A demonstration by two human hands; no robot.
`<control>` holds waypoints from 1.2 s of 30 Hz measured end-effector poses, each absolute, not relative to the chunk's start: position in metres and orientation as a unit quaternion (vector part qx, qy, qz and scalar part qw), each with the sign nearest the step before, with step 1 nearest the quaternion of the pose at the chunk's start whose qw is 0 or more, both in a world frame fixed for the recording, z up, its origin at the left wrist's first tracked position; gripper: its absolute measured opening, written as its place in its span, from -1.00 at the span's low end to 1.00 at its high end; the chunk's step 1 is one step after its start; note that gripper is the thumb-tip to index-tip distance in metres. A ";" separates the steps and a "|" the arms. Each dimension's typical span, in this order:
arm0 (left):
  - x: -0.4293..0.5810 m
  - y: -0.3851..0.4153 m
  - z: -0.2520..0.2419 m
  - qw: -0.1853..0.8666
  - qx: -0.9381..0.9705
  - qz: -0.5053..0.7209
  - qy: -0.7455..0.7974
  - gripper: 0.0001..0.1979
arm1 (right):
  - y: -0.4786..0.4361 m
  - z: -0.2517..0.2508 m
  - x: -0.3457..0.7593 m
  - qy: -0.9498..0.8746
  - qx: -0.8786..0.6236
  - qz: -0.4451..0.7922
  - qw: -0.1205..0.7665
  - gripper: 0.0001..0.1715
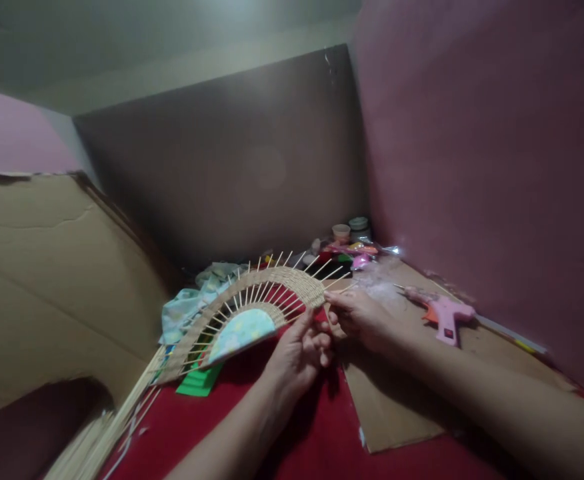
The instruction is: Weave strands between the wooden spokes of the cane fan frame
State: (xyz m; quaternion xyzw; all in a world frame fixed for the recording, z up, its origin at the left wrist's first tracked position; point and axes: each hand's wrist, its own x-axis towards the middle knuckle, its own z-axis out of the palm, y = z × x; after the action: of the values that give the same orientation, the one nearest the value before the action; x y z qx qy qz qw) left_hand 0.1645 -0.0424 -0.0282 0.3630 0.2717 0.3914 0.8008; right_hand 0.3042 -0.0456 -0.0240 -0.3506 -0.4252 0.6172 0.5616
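Note:
A half-round woven piece (252,293) lies over a red cloth (322,427): thin wooden sticks fan out from a pale blue patterned centre (242,331), with a band of tan strands woven across them. My left hand (299,353) is closed on the piece's lower right edge, fingers curled. My right hand (357,317) pinches the right end of the woven band, where the strands and stick tips meet. Long loose strands (122,413) trail down to the lower left.
A pink glue gun (442,313) lies on a cardboard sheet (397,400) at the right. Small jars (349,230) and colourful bits crowd the far corner. A green paper piece (199,382) and light cloth (187,310) lie behind the weave. Cardboard panels and a pink wall close the space.

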 end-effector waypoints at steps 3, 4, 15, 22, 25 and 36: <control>0.182 -0.045 -0.029 0.811 0.308 0.424 0.259 -0.63 | -0.049 -0.022 0.304 -0.472 -0.365 0.579 0.556 -0.64; 0.187 -0.044 -0.029 0.807 0.300 0.438 0.258 -0.65 | -0.049 -0.022 0.304 -0.477 -0.366 0.575 0.554 -0.64; 0.204 -0.031 -0.005 0.770 0.290 0.520 0.229 -0.96 | -0.045 -0.011 0.312 -0.497 -0.339 0.591 0.537 -0.68; 0.198 -0.038 -0.001 0.779 0.357 0.461 0.230 -0.84 | -0.038 -0.010 0.332 -0.584 -0.269 0.625 0.443 -0.82; 0.198 -0.039 0.000 0.787 0.354 0.442 0.244 -0.81 | -0.038 -0.006 0.338 -0.589 -0.280 0.642 0.403 -0.81; 0.191 -0.043 0.000 0.770 0.326 0.501 0.224 -0.87 | -0.036 0.007 0.355 -0.659 -0.384 0.518 0.385 -0.74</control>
State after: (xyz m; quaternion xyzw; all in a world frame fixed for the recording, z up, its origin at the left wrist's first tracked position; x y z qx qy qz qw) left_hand 0.1910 -0.0433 0.0000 0.3256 0.2244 0.5005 0.7702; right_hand 0.3554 -0.0363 0.0066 -0.3845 -0.6594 0.5184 0.3855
